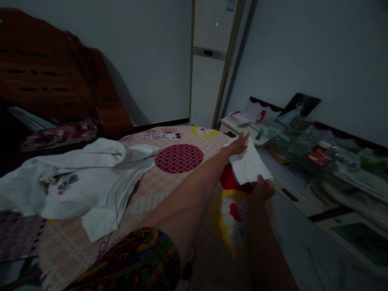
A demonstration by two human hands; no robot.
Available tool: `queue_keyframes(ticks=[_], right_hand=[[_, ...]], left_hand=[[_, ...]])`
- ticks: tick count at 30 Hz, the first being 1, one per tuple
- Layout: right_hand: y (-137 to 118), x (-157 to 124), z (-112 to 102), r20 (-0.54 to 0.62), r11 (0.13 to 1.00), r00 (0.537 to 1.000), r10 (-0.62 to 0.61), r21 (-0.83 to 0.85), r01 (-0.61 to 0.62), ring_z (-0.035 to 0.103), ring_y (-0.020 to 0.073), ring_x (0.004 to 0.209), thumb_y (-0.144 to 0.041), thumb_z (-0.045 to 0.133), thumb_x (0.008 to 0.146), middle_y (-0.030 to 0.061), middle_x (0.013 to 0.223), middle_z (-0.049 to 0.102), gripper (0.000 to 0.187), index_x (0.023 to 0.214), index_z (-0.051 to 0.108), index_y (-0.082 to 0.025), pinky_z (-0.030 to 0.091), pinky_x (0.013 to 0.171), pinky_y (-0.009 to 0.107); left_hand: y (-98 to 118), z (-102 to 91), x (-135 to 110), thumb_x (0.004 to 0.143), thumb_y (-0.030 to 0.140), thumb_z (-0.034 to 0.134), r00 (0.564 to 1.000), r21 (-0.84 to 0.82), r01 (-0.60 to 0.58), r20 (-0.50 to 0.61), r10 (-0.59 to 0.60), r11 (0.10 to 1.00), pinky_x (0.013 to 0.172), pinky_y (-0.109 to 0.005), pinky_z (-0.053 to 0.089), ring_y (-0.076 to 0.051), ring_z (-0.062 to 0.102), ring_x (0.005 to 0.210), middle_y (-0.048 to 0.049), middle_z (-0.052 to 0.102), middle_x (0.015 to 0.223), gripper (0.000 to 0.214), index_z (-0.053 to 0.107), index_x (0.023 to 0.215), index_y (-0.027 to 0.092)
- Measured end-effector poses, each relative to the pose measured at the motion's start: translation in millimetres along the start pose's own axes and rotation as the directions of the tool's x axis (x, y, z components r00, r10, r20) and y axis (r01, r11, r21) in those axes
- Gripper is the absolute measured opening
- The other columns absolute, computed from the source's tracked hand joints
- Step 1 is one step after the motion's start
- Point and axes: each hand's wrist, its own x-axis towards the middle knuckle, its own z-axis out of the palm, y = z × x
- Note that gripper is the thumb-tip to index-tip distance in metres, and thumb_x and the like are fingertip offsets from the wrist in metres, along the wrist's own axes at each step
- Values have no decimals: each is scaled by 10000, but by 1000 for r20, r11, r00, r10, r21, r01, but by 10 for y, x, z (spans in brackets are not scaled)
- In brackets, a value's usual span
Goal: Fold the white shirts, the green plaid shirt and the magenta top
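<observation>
— What carries it all?
— A bed (pixel 151 198), covered by a pinkish cartoon-print sheet (pixel 178 158). The grip sits at its right edge.
— And under the grip?
— A folded white cloth (pixel 250 166) lies on the sheet. The left hand (pixel 239 145) is flat on its far end and the right hand (pixel 263 189) pinches its near corner.
— Anything else?
— Well left of the grip there is a loose heap of white garments (pixel 81 178). Beyond the heap, farther from the grip, lies a crumpled floral fabric (pixel 60 135).

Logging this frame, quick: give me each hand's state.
Left hand: open, pressed flat on the white folded cloth.
Right hand: closed, gripping the near edge of that cloth.
</observation>
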Motion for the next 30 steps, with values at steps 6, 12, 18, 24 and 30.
queue_keyframes(ticks=[6, 12, 18, 24, 30], right_hand=[[-146, -149, -54, -55, 974, 994, -97, -209, 84, 538, 211, 436, -555, 479, 878, -17, 425, 479, 393, 642, 558, -252, 436, 414, 326], [-400, -549, 276, 168, 964, 958, -232, -94, 250, 497, 144, 413, -572, 585, 831, -36, 461, 509, 399, 617, 512, -244, 416, 422, 261], [-420, -972, 914, 718, 946, 687, -115, -132, 296, 552, 134, 465, -500, 618, 778, -13, 521, 586, 336, 621, 560, -209, 429, 443, 227], [-291, -1226, 1412, 791, 930, 603, 105, -294, 223, 554, 133, 435, -332, 585, 725, -7, 503, 597, 179, 616, 609, -192, 415, 419, 214], [-196, -1193, 1444, 719, 971, 669, 188, -240, -14, 491, 91, 353, -348, 607, 702, -27, 478, 583, 193, 603, 577, -185, 310, 327, 168]], left_hand=[[-25, -64, -963, 925, 201, 486, 997, 75, 39, -68, -34, 996, 1239, -466, 262, -267, 215, 1545, -192, 280, 1642, 566, 424, 1482, 122], [-55, -547, -2069, 878, 137, 511, 972, 205, 231, -12, -233, 951, 1163, -433, 402, -254, 523, 1366, -141, 632, 1383, 390, 661, 1238, 133], [-6, -1345, -2717, 880, 165, 539, 841, 209, 492, -363, -400, 845, 1108, -404, 457, -234, 615, 1241, -101, 688, 1300, 372, 675, 1227, 169], [-2, -1937, -3197, 843, 153, 587, 636, 222, 700, -626, -452, 679, 1097, -453, 458, -280, 606, 1229, -141, 668, 1292, 389, 654, 1226, 143], [254, -2300, -3455, 838, 195, 616, 443, 261, 871, -785, -433, 417, 1058, -454, 462, -307, 564, 1227, -129, 640, 1259, 413, 615, 1251, 197]])
